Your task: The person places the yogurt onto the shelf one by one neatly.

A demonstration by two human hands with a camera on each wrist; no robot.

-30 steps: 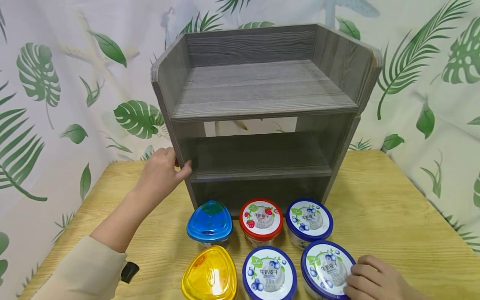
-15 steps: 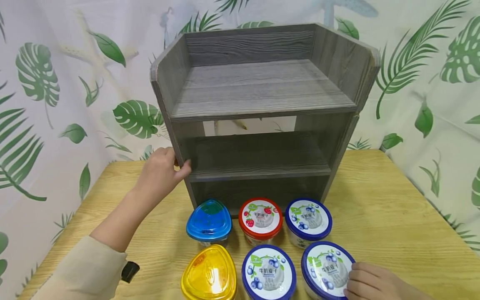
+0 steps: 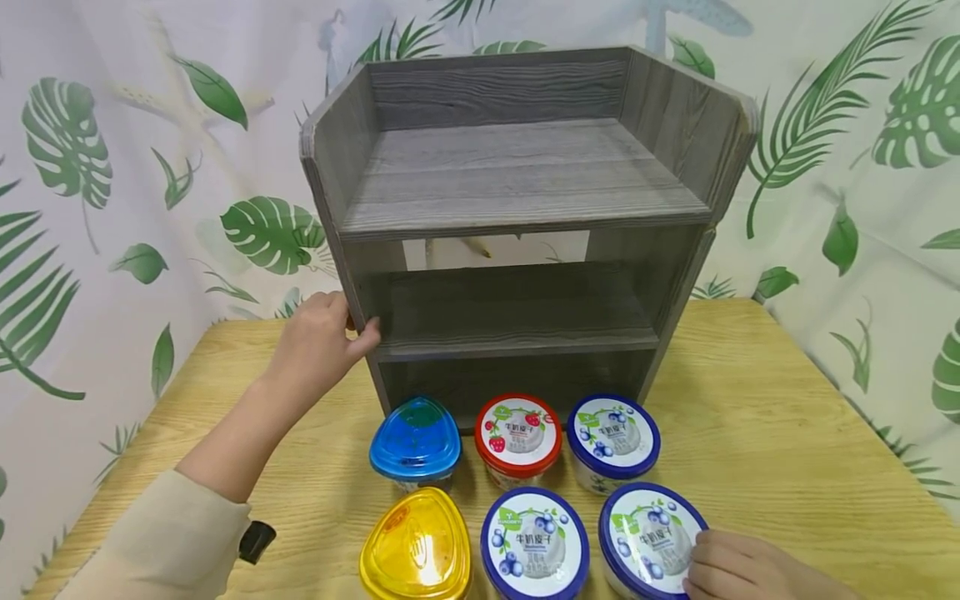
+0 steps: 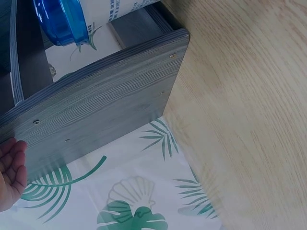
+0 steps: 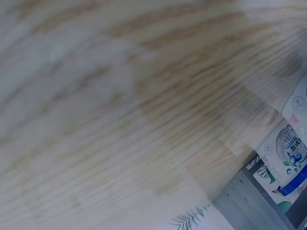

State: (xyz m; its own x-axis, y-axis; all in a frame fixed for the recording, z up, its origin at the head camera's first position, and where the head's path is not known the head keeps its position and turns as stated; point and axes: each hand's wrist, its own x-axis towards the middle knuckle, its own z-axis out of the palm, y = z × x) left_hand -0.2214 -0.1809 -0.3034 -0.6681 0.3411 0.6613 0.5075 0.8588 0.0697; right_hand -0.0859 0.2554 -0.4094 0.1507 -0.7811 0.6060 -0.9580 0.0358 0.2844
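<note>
My left hand (image 3: 318, 342) grips the left side panel of a grey wooden shelf unit (image 3: 525, 167), thumb on the front edge, fingers round the outside. Its fingers (image 4: 14, 163) show against the panel in the left wrist view. My right hand (image 3: 738, 567) holds the right side of the front right blueberry tub (image 3: 656, 537), fingers bent at the lid's rim; its thumb is hidden. Left of that tub stand another blueberry tub (image 3: 535, 542) and a yellow-lidded tub (image 3: 416, 546). Behind them are a blue-lidded tub (image 3: 416, 442), a red-lidded strawberry tub (image 3: 517, 437) and a third blueberry tub (image 3: 613, 437).
The tubs stand in two rows on a wooden table (image 3: 787, 433), the back row right before the shelf's foot. A leaf-patterned cloth (image 3: 187, 167) hangs behind and at both sides. A black object (image 3: 257, 542) shows by the left sleeve (image 3: 168, 537).
The right hand has lowered slightly at the front right blueberry tub, which sits a touch lower against its neighbour. The left hand stays on the shelf; the head view shifts slightly.
</note>
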